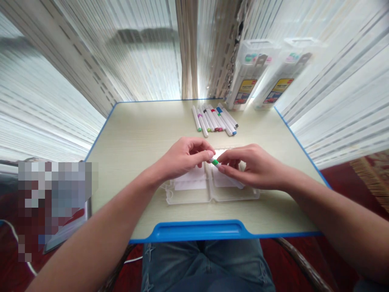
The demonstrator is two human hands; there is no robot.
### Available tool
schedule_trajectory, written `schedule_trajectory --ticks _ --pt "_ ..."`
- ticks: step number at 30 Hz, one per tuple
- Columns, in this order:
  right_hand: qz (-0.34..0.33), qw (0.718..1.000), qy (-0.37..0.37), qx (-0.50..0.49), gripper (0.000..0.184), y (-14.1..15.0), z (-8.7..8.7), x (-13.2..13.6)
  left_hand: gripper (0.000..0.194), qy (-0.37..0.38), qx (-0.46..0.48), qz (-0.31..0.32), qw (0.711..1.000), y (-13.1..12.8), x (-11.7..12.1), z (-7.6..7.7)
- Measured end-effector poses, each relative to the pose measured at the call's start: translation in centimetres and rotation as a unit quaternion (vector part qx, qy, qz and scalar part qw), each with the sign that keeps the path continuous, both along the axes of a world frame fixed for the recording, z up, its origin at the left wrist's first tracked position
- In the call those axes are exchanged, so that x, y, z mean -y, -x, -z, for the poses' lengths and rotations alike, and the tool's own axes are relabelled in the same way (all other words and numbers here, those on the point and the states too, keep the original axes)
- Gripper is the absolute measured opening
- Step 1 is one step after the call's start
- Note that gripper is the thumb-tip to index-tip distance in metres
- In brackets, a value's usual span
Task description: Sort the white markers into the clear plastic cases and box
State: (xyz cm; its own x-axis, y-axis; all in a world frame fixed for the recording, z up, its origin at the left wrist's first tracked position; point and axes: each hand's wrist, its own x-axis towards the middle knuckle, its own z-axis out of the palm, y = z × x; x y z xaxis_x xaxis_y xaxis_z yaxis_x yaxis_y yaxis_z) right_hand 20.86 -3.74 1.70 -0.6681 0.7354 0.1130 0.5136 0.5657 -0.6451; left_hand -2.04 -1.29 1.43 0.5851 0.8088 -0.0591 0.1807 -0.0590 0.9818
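Note:
Between my two hands is a white marker with a green band (215, 162). The fingers of my left hand (194, 153) pinch one end of it. My right hand (251, 164) closes its thumb and fingers on the other end, which is mostly hidden. Beneath both hands a clear plastic case (190, 197) lies opened flat on the table, with white paper (191, 181) inside. Farther back, several white markers (212, 118) with coloured bands and ends lie side by side in a loose row.
Two tall clear plastic cases (243, 83) with yellow labels stand at the table's back right corner, near the curtain (146, 61). The table (136, 125) has a blue edge and a blue pen groove (199, 230) at the front. A blurred-out area covers the left side.

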Motion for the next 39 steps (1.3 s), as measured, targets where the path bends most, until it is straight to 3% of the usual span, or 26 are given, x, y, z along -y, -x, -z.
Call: schedule_trajectory --ticks 39 --pt "-0.007 1.000 0.017 0.001 0.021 0.10 -0.29 0.04 0.022 -0.003 -0.022 0.003 1.000 -0.06 -0.06 0.09"
